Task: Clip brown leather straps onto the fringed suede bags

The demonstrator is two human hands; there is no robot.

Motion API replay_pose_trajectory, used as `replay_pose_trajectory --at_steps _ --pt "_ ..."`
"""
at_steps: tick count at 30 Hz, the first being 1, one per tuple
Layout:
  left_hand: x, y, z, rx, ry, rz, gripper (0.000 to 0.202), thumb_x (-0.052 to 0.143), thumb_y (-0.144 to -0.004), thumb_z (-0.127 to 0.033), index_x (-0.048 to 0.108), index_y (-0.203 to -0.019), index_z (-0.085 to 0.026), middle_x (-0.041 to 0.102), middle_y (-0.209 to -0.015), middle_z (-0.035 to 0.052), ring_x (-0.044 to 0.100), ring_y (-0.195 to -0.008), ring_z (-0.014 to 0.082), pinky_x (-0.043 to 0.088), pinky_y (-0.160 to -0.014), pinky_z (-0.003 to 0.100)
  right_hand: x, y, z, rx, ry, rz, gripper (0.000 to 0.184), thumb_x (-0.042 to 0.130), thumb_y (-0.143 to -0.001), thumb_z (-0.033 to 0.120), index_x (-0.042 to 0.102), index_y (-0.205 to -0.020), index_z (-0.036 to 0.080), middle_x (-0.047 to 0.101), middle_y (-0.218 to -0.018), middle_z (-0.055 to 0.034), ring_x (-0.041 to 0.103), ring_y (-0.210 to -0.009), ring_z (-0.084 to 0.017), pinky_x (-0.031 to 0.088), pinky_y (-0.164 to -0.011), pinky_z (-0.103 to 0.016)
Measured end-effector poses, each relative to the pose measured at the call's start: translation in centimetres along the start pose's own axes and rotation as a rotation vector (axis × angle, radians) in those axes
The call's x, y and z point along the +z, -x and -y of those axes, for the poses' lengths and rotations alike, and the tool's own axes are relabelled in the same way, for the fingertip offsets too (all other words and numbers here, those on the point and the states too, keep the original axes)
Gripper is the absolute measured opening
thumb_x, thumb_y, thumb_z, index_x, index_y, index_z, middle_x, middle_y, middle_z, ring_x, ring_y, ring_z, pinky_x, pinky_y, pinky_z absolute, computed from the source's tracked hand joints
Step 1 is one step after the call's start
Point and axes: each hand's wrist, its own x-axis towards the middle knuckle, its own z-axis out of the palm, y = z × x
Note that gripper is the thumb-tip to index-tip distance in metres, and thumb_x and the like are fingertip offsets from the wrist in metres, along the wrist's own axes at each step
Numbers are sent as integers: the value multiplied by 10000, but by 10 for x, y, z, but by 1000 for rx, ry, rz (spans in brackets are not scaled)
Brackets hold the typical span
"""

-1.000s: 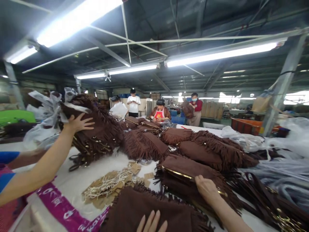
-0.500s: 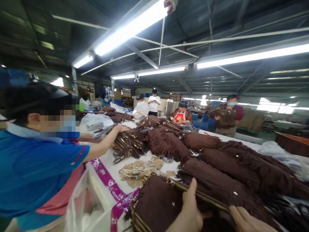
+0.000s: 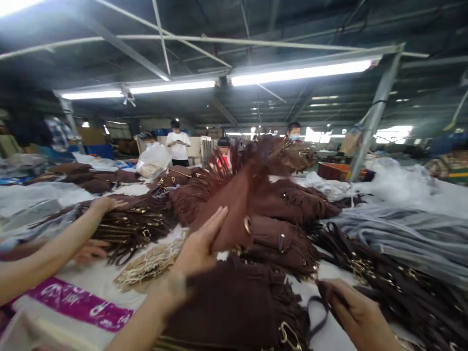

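Observation:
My left hand point(image 3: 199, 243) is closed on a brown fringed bag point(image 3: 228, 214), raised and tilted above the table. Its fringe is smeared by motion and a gold ring shows near its lower corner. At the right, my right hand point(image 3: 353, 309) pinches a dark brown strap point(image 3: 325, 292), with a loop of it hanging below the fingers. Beneath my hands lies a stack of dark brown fringed bags point(image 3: 234, 302) with gold hardware at its front. Just left of my left hand are brown paper tags with white strings point(image 3: 153, 261).
A co-worker's hands point(image 3: 104, 207) rest by piled bags with gold zips point(image 3: 135, 219) at left. Dark straps with gold clasps point(image 3: 380, 273) and grey plastic-wrapped strips point(image 3: 405, 234) lie at right. Purple tape point(image 3: 80, 302) crosses the near left table. Several people stand or sit beyond.
The view has swung right. My left hand has lifted a fringed bag off the pile, and my right hand has moved from a bag's gold zip edge to a strap.

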Motion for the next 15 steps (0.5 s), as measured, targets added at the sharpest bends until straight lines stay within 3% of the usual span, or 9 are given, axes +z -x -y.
replay_pose_trajectory --at_steps 2,4,6,8,11,13,15 --pt "12 33 22 -22 -313 303 820 389 -485 28 451 -1264 -218 381 -1377 28 255 -1307 255 195 -1074 478 2 14 -1 181 -89 2 290 424 -827 405 642 -803 215 635 -638 -1 566 -475 -118 459 -439 -185" --pt "28 66 44 -103 -756 655 876 342 -484 49 327 -1329 -182 257 -1421 57 171 -1328 288 165 -1047 572 4 24 0 389 -202 -19 390 415 -809 511 651 -790 201 607 -586 -2 490 -392 -110 409 -362 -204" --pt "39 86 58 -141 -1012 804 871 326 -501 54 244 -1349 -127 187 -1429 89 135 -1329 295 142 -1041 591 4 29 1 557 -328 -58 487 434 -758 614 656 -785 181 600 -575 -11 445 -365 -106 380 -330 -219" --pt "38 90 59 -146 -1064 893 896 344 -491 50 182 -1358 -105 142 -1439 96 106 -1334 278 133 -1060 557 1 29 3 644 -439 -121 532 497 -696 660 658 -779 160 603 -577 -21 434 -368 -103 379 -340 -229" --pt "23 76 38 -166 -935 1026 878 372 -529 24 163 -1369 -121 129 -1452 78 81 -1342 234 132 -1089 475 -9 22 12 683 -613 -302 452 603 -670 591 651 -744 148 538 -476 5 408 -372 -92 343 -359 -213" --pt "16 68 19 -160 -773 1006 784 385 -614 -28 205 -1370 -131 177 -1451 74 132 -1342 212 141 -1098 423 -18 14 23 686 -798 -457 382 626 -684 536 642 -703 155 529 -476 10 393 -372 -72 299 -359 -192" --pt "21 67 3 -125 -540 896 677 408 -686 -109 296 -1352 -149 297 -1421 73 259 -1309 209 187 -1096 384 -26 5 34 659 -1020 -562 359 624 -689 518 630 -652 162 563 -548 0 381 -367 -46 278 -359 -176"
